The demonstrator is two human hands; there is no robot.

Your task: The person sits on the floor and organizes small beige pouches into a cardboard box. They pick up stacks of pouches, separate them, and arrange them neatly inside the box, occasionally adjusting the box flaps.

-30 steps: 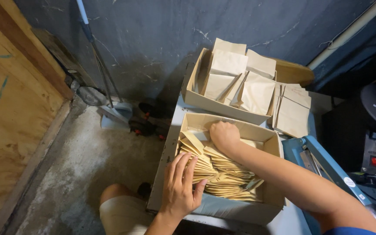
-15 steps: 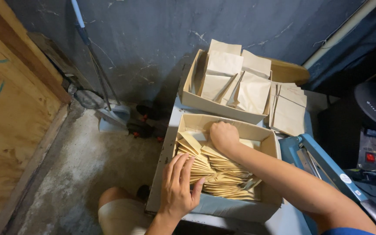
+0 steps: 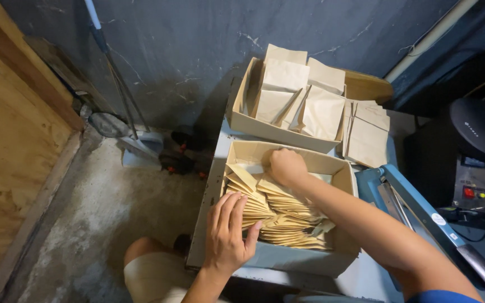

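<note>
Resting spread on the fanned paper bags [image 3: 279,216], the left hand [image 3: 228,235] lies flat; the right hand [image 3: 287,166], curled, seemingly pinches bags at the box [image 3: 341,174]'s far end.

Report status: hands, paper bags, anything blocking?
Left hand flat on stacked paper bags in near box. Right hand curled at the far end of the stack. Nothing blocking.
</note>
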